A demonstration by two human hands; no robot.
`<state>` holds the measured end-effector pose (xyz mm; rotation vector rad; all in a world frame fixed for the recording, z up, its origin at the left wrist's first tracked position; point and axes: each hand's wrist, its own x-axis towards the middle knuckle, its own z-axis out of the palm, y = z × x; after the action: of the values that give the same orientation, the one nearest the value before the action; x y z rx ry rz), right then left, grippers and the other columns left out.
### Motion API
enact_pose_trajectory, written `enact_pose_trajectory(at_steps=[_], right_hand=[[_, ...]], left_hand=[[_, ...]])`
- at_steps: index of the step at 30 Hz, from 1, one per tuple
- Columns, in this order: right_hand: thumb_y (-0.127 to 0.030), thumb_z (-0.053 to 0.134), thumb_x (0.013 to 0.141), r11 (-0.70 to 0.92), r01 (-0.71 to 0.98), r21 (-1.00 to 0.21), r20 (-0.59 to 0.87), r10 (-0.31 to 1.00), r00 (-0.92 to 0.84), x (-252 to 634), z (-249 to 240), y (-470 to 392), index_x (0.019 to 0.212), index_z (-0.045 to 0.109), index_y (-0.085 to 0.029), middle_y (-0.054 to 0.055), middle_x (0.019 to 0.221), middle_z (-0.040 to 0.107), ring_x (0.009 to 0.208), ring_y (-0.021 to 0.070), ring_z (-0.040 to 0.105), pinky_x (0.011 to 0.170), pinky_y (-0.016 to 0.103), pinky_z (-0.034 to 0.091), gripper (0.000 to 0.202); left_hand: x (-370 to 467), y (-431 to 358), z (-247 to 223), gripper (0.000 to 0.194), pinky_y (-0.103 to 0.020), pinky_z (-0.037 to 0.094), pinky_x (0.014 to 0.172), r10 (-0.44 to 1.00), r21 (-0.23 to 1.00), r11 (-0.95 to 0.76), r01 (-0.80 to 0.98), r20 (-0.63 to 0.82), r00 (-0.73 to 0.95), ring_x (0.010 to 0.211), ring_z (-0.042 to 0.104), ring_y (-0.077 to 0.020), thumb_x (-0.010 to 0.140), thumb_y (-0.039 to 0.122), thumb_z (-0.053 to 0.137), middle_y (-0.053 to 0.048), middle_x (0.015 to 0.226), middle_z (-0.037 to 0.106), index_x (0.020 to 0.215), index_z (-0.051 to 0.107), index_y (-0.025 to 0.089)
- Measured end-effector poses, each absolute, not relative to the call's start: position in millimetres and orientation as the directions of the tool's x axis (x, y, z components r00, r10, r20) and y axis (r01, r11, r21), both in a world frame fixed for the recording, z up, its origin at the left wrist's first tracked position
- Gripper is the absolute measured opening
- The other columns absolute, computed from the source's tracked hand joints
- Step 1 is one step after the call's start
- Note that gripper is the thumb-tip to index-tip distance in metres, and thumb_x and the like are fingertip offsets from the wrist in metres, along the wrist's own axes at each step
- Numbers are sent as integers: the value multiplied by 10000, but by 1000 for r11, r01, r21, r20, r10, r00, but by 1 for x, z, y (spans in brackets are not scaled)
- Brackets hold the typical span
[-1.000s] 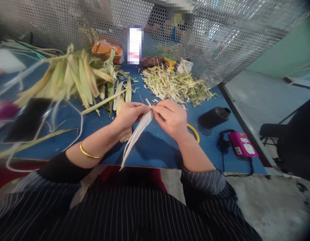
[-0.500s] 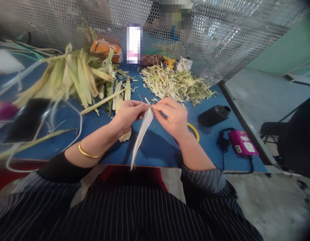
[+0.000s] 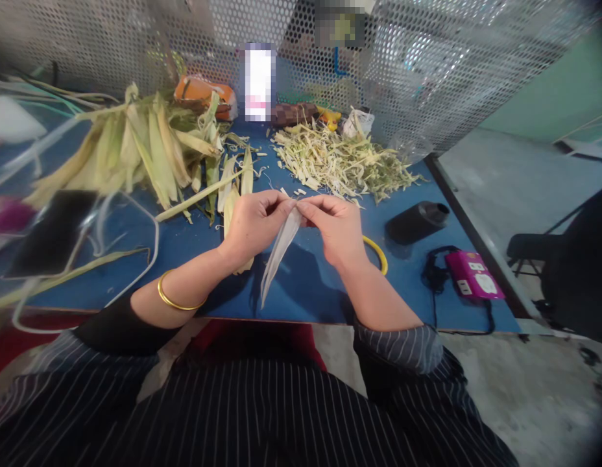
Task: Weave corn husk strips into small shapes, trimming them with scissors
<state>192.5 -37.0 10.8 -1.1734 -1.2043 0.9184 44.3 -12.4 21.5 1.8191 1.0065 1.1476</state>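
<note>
Two hands (image 3: 252, 224) (image 3: 342, 230) pinch one pale husk (image 3: 280, 245) over open tabletop (image 3: 315, 292), near its front edge (image 3: 281, 320).

Left hand (image 3: 259, 224) and right hand (image 3: 337, 227) pinch a pale husk (image 3: 282, 246).

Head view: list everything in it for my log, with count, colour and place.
table: one, blue, centre
mesh panel: one, grey, behind table
husk pile: one, green-yellow, rear left
shreds heap: one, pale yellow-green, right of centre
packet: one, orange, behind husk pile
blurred panel: one, white, rear centre
checked item: one, brown, behind shreds heap
cylinder: one, black, right
ring: one, yellow, right of centre
socket box: one, magenta, front right
flat device: one, black, left
chair: one, black, far right
husk strip: one, whitish, front centre
bangle: one, gold, left wrist
left hand: one, pinching husk strip
right hand: one, pinching husk strip
</note>
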Motion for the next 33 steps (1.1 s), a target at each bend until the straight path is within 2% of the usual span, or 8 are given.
enact_pose_trajectory(at_steps=[9,12,15,19,22,26,30,33], right_hand=[[-285,644,759,257,210,-943,306,919,249,188,8,-38,745,679,-178,-11,633,638,600,107,601,612,268,533,113],[-292,640,762,250,179,-951,286,933,219,188,8,-37,759,680,-176,-9,654,643,606,106,597,621,272,531,123],[-289,637,767,259,177,-950,294,931,217,189,8,-37,771,678,-173,-8,658,639,612,107,589,627,273,524,124],[-277,612,791,299,341,-891,390,889,239,190,8,-38,766,664,-190,-6,691,628,629,111,568,608,268,493,105],[-250,586,816,368,504,-782,513,838,184,191,11,-41,755,655,-205,1,738,613,662,117,559,615,273,476,103],[-216,541,853,501,675,-542,667,745,-17,196,16,-42,789,647,-225,21,815,602,758,144,571,697,305,480,124],[-212,472,898,563,782,-268,677,687,-263,203,19,-42,855,649,-226,45,858,606,795,159,565,693,305,456,183],[-229,444,917,565,814,-135,643,675,-361,206,20,-42,848,650,-216,52,843,605,778,162,552,681,306,442,218]], left_hand=[[47,-11,18,214,-236,297,476,912,894,-378,240,314,264,517,404,-99,825,294,532,11,562,520,704,652,165],[46,-10,19,215,-231,291,462,923,909,-346,232,287,255,510,404,-95,814,309,552,12,554,515,696,655,162],[46,-10,21,238,-225,317,467,935,951,-271,147,224,274,510,431,-91,808,335,569,2,566,546,681,658,153],[46,-10,23,226,-217,334,461,931,993,-115,5,106,350,491,441,-79,760,347,635,-6,569,575,663,664,145],[46,-9,22,183,-216,313,439,939,999,-35,-25,41,341,471,424,-70,703,320,683,2,553,565,655,673,143],[44,-5,17,163,-216,259,417,941,996,62,-62,-37,336,437,373,-60,698,283,661,26,481,473,616,654,142],[43,-3,14,146,-217,219,403,928,982,150,-112,-101,359,430,360,-56,679,244,650,26,476,456,579,625,141],[44,-3,14,145,-216,226,399,917,969,204,-137,-140,373,434,374,-57,665,236,655,16,490,480,563,621,139]])
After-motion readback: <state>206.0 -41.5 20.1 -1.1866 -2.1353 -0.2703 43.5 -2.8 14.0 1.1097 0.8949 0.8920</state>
